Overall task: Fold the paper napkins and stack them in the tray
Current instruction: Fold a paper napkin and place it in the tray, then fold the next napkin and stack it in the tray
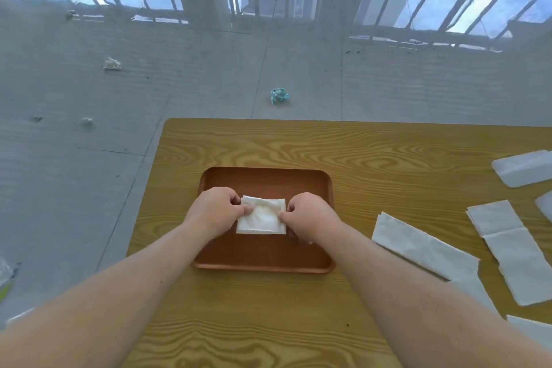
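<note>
A brown wooden tray [265, 179] lies on the wooden table in front of me. Inside it sits a small folded white napkin [262, 216], roughly square. My left hand [216, 209] pinches the napkin's left edge and my right hand [307, 215] pinches its right edge, both with fingers curled. Whether more napkins lie under it is hidden. Flat unfolded white napkins lie to the right: a long one [418, 248] beside my right forearm and another strip [513, 251] further right.
The table [373, 152] ends just left of the tray, with grey tiled floor beyond. Another white napkin [522, 167] lies at the table's far right edge. Crumpled bits of paper [279, 95] lie on the floor. Window bars run along the back.
</note>
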Demonstrator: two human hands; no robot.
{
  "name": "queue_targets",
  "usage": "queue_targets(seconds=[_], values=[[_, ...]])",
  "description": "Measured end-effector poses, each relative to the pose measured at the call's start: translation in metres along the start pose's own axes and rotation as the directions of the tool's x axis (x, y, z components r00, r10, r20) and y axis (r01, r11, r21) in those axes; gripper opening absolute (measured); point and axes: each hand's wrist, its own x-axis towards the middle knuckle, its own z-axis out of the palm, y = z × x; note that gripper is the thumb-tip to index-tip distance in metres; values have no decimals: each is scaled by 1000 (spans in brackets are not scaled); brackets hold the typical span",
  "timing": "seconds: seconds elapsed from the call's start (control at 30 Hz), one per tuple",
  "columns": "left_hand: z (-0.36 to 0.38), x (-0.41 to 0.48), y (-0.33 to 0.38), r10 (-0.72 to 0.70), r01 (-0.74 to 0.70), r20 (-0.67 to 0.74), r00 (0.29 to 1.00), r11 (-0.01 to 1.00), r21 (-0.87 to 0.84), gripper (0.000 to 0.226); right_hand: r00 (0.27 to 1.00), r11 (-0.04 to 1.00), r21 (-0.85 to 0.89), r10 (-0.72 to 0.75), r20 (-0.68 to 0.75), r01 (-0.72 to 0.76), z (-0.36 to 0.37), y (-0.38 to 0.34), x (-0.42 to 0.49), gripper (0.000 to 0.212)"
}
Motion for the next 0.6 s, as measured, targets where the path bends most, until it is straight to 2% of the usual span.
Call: queue_targets(seconds=[0.27,0.33,0.4,0.5,0.6], values=[[6,-5,5,97,-78,-61,993,963,258,30,992,966,-249,-95,-84,71,12,-2,-2,21],[5,-9,16,152,-116,-96,984,946,303,24,978,966,-241,-132,-162,90,8,3,-10,27],[6,-12,37,261,-218,-73,963,905,366,20,940,971,-207,-179,-291,121,1,17,-21,34],[18,-17,82,457,-442,70,886,792,420,28,867,980,-147,-190,-460,137,-17,56,-41,32],[49,-26,133,604,-638,245,758,608,473,45,824,976,-202,-184,-537,86,-34,112,-64,23]])
